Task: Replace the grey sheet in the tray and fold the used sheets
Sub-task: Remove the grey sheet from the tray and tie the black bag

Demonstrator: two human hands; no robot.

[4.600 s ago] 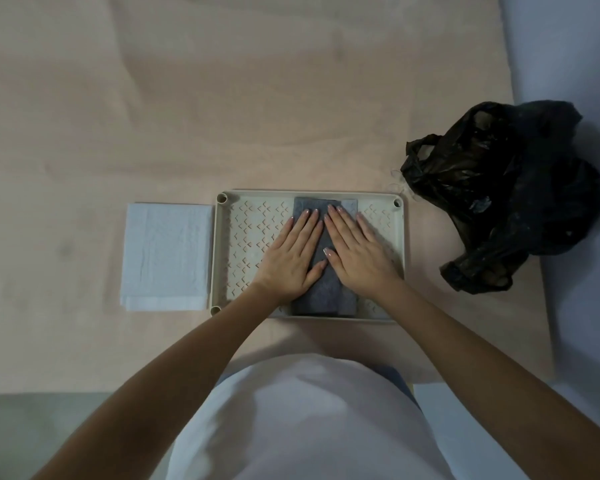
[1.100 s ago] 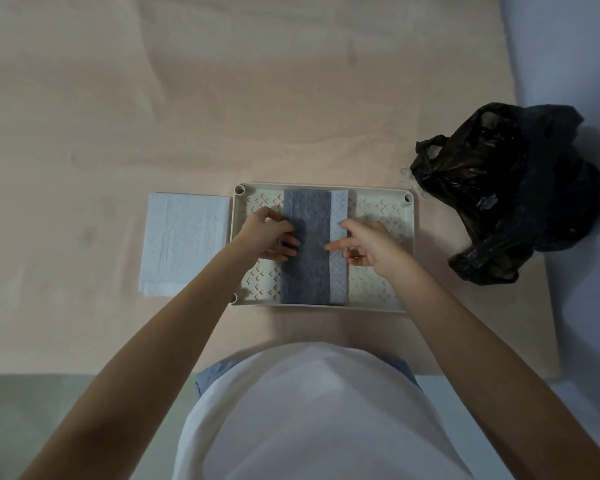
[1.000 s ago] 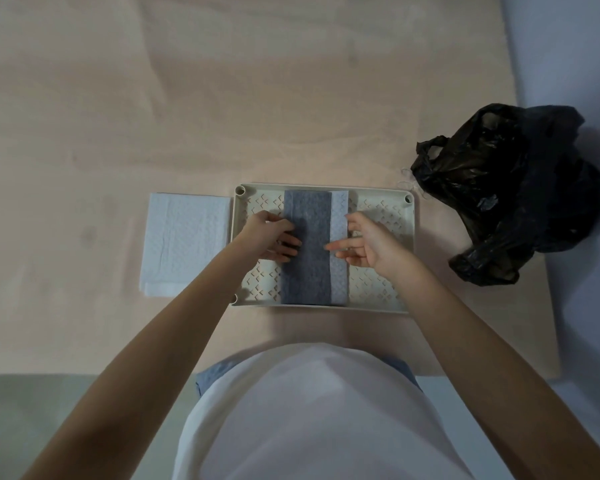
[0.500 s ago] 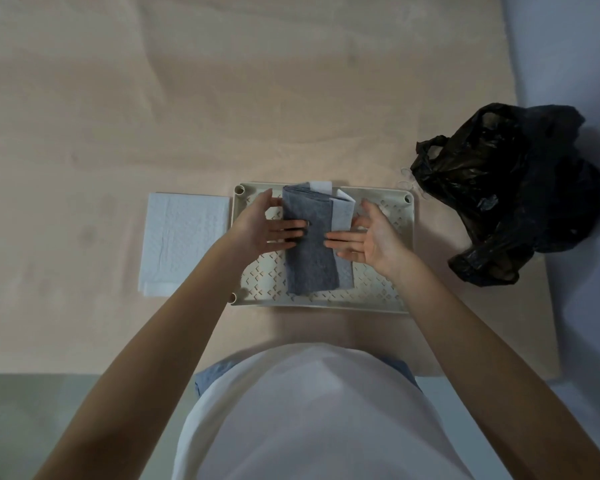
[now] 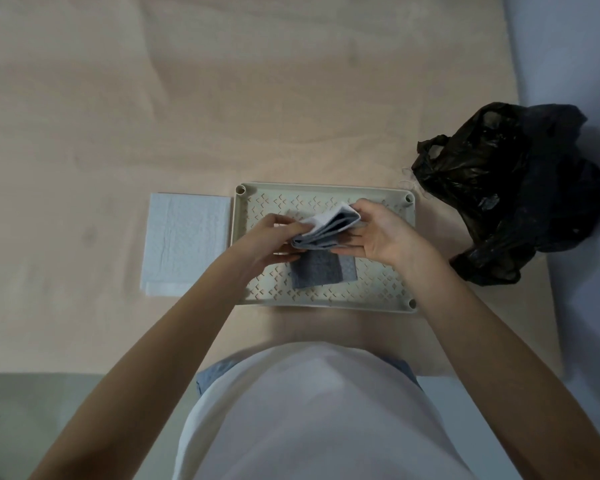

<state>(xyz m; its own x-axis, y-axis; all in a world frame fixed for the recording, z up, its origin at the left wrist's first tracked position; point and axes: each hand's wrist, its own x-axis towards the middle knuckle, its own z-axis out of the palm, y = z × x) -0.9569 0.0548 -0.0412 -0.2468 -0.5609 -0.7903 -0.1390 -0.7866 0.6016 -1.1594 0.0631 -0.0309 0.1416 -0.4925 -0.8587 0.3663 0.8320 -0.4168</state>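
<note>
From the head camera, looking down over a white-shirted torso, both bare forearms reach out over a cream rectangular plastic tray (image 5: 378, 299) with a floor of small chevron-shaped cut-outs, which stands on a pale beige wooden tabletop (image 5: 222, 98). The left hand (image 5: 274, 239) has its fingers curled round the near-left end of a folded grey felt sheet with a white backing (image 5: 328, 226), the thumb lying on top and the fingers tucked beneath. The right hand (image 5: 381, 230) grasps the far-right end of that same sheet, thumb up by the rounded fold and fingers stretched along the underside. The sheet is doubled over so that its far half is lifted above the tray floor, with several grey and white layers showing at the fold, while its near part lies flat on the tray floor as a grey rectangle edged by a paler strip on the right. Just beside the tray's left wall lies a white quilted paper sheet folded into a rectangle (image 5: 187, 242), flat on the tabletop. To the right of the tray, near its far corner, sits a crumpled black plastic bag (image 5: 506, 188), partly over the table's edge. The fingertips of both hands are hidden under the sheet, the bag's contents cannot be made out, and the lower arms are cut off by the frame.
</note>
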